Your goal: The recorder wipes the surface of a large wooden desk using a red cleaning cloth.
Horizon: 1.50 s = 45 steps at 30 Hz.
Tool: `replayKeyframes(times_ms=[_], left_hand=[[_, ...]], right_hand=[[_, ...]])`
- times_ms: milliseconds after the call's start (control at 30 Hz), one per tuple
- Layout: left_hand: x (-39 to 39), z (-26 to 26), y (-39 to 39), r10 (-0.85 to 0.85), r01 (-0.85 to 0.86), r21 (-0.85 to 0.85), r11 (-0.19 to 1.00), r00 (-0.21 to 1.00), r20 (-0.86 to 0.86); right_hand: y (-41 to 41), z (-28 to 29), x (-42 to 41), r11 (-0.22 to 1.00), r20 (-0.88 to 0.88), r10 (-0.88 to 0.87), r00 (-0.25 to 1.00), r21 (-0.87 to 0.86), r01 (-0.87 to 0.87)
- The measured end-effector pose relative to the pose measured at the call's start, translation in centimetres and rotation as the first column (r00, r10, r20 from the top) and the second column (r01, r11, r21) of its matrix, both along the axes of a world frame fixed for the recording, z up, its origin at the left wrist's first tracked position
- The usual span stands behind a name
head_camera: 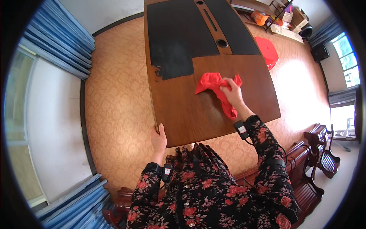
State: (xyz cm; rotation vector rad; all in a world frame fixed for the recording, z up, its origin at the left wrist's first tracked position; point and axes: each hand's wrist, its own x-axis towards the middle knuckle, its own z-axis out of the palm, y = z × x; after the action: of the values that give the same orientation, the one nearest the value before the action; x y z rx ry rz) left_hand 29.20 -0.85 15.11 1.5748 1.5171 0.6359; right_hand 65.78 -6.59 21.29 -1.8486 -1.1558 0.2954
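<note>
A bunched red cloth (211,81) hangs from my right hand (233,93), just over or against the brown wooden tabletop (183,108); I cannot tell whether all of it touches. One end of the cloth trails towards my body. My left hand (159,140) grips the table's near left corner, thumb on top and fingers hidden at the side. Further along the table lies a black inlaid surface (177,28). At its near left end a dull black patch (177,64) with a ragged edge spreads onto the wood.
A wooden strip with a round black grommet (222,43) splits the black surface. By the table's right side stands a red plastic stool (267,51). Dark wooden chairs (300,166) are behind on the right. Boxes (297,21) and bags fill the far right corner. Blue curtains (60,37) hang left.
</note>
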Motion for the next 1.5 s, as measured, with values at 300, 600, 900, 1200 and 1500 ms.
replayKeyframes(times_ms=[300, 600, 900, 1200, 1500], left_hand=[[0.5, 1.2, -1.1, 0.011, -0.011, -0.023, 1.000, 0.999, 0.034], [-1.3, 0.8, -4.5, 0.072, -0.070, -0.024, 0.997, 0.995, 0.073], [-2.9, 3.3, -6.9, 0.068, -0.064, -0.080, 0.995, 0.997, 0.046], [-4.7, 2.1, -11.5, 0.044, -0.046, -0.033, 0.998, 0.998, -0.046], [-2.8, 1.6, -16.8, 0.017, -0.021, -0.048, 0.999, 0.997, -0.078]], right_hand=[[-2.4, 3.8, -1.0, 0.945, 0.516, -0.055, 0.855, -0.249, 0.211], [-4.6, 0.7, -4.7, 0.976, 0.655, 0.158, 0.739, -0.218, -0.015], [1.2, 0.4, -0.6, 0.987, 0.643, 0.001, 0.766, -0.125, 0.104], [4.9, -0.2, 2.0, 0.999, 0.718, 0.048, 0.694, -0.041, -0.027], [12.8, 0.4, -0.3, 0.999, 0.714, 0.005, 0.700, -0.037, 0.031]])
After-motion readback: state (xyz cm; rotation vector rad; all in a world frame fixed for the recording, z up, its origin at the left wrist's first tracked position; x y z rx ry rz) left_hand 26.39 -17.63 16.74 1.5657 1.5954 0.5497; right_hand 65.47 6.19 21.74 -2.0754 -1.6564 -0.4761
